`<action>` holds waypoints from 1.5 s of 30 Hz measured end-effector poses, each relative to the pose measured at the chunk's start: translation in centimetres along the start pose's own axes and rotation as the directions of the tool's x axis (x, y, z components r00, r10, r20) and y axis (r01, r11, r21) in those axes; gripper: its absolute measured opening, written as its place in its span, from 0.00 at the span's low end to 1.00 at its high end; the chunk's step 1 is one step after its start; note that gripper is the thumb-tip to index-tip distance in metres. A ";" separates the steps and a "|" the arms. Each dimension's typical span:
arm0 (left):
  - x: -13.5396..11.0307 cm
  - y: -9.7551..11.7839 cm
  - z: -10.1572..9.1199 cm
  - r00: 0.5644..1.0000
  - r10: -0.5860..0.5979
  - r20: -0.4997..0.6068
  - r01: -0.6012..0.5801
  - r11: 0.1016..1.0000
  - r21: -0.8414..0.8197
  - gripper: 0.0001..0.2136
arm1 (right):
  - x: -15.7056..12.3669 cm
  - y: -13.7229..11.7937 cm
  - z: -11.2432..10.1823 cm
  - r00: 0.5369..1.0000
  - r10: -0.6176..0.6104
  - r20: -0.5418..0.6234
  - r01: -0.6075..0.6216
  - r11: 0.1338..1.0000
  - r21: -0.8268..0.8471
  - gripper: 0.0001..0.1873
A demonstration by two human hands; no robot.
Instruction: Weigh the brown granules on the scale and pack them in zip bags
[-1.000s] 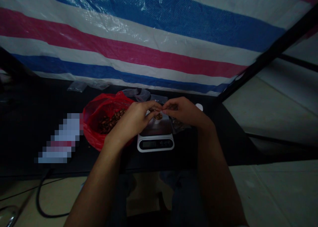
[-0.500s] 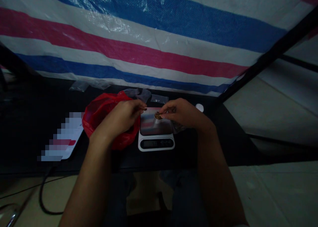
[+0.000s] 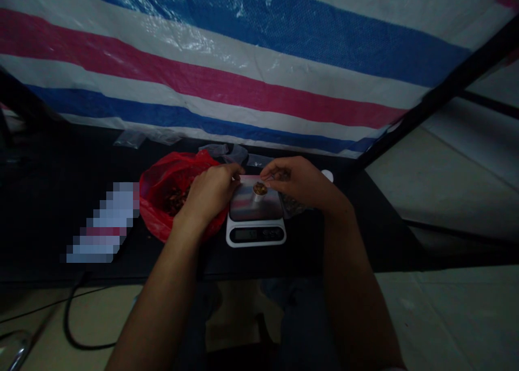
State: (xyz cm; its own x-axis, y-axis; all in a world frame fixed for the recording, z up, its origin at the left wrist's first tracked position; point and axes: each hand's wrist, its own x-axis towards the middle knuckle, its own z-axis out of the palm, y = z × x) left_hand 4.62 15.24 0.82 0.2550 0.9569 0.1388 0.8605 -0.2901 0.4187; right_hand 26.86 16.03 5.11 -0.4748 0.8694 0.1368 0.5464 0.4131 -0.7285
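Observation:
A small white cup point(image 3: 258, 197), heaped with brown dried bits point(image 3: 260, 188), stands upright on the steel plate of a kitchen scale point(image 3: 251, 211). My right hand point(image 3: 298, 180) hovers just right of the cup, thumb and forefinger apart, with nothing visible between them. At the plate's far left corner is my left hand point(image 3: 217, 187), its fingers curled together; whatever they may hold is too small to make out. Under and beside that wrist lies an open red plastic bag point(image 3: 158, 168), with brown dried pieces point(image 3: 176, 198) inside. The scale's display is unreadable.
A clear bag of dark contents point(image 3: 294, 207) lies right of the scale, below my right hand. Behind are a white round cap point(image 3: 327, 176) and clear plastic bags point(image 3: 235, 153). A blurred-out white object point(image 3: 109, 214) lies left. A striped sheet point(image 3: 243, 84) hangs behind the table.
My right fingers have lifted off the heaped cup and parted. My left hand has shifted slightly right and lower, leaving the pieces in the red bag more visible.

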 end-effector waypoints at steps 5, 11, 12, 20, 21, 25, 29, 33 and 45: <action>0.0 -0.3 0.2 0.999 0.025 -0.026 -0.025 1.000 0.012 0.15 | 0.2 -0.2 0.4 0.999 0.015 0.037 -0.017 0.999 0.043 0.08; 0.2 -0.3 0.2 0.993 0.082 -0.083 -0.102 0.955 -0.277 0.15 | 0.0 -0.3 0.3 0.999 0.004 0.040 -0.007 0.997 0.076 0.06; 0.2 -0.1 0.2 0.990 0.099 -0.100 -0.128 0.927 -0.353 0.15 | 0.0 -0.2 0.3 1.000 -0.005 0.029 0.003 0.997 0.075 0.06; 0.1 1.2 0.6 0.990 0.104 -0.098 -0.142 0.788 -0.599 0.14 | 0.1 0.5 0.1 1.000 -0.013 0.011 0.012 0.999 0.039 0.06; 0.1 1.2 0.6 0.991 0.105 -0.088 -0.137 0.784 -0.605 0.14 | 0.1 0.5 0.1 1.000 -0.008 0.015 0.008 0.999 0.037 0.06; 0.1 1.1 0.6 0.991 0.113 -0.069 -0.132 0.789 -0.600 0.15 | 0.1 0.4 0.2 1.000 0.013 0.026 -0.015 0.997 0.070 0.06; 0.0 1.1 0.3 0.993 0.098 -0.068 -0.119 0.819 -0.561 0.14 | 0.1 0.3 0.3 1.000 0.012 0.027 -0.014 0.997 0.073 0.05; 0.0 1.1 0.4 0.992 0.097 -0.075 -0.123 0.822 -0.556 0.14 | 0.2 0.3 0.4 1.000 0.001 0.016 -0.002 0.998 0.062 0.06; -1.6 -1.6 -2.5 0.988 0.152 0.030 -0.131 0.921 -0.368 0.08 | 0.1 0.6 0.2 0.999 0.017 -0.033 -0.016 0.999 0.028 0.10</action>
State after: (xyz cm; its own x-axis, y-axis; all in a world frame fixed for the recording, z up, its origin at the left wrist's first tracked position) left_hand 1.78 14.15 2.16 0.3963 0.9016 0.1735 0.5968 -0.3966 0.6975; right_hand 26.97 16.32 4.57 -0.4424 0.8849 0.1460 0.5350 0.3911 -0.7489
